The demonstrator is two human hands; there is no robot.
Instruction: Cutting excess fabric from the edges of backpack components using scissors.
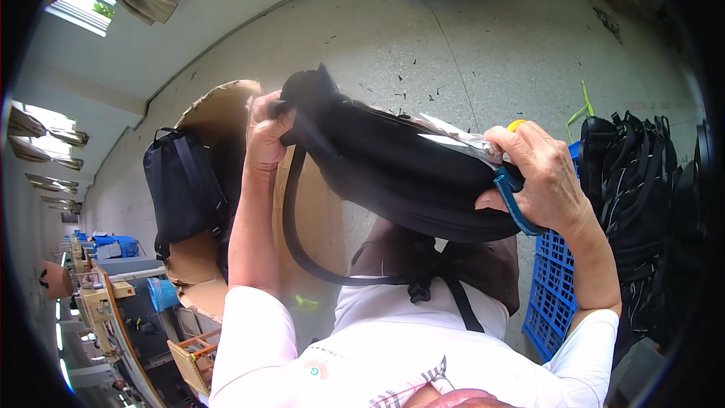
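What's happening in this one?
The person's left hand grips one end of a rounded black fabric bag, while the right hand holds metal scissors with blue handles at its other end. A black backpack sits at a brown cardboard box; more black bags stand by a blue plastic crate.

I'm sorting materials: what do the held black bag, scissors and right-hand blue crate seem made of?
Black bag: probably matte synthetic fabric; it bulges softly. Scissors: likely metal blades, brightly glinting; smooth blue handle, perhaps plastic. Blue crate: likely smooth moulded plastic, regular grid.
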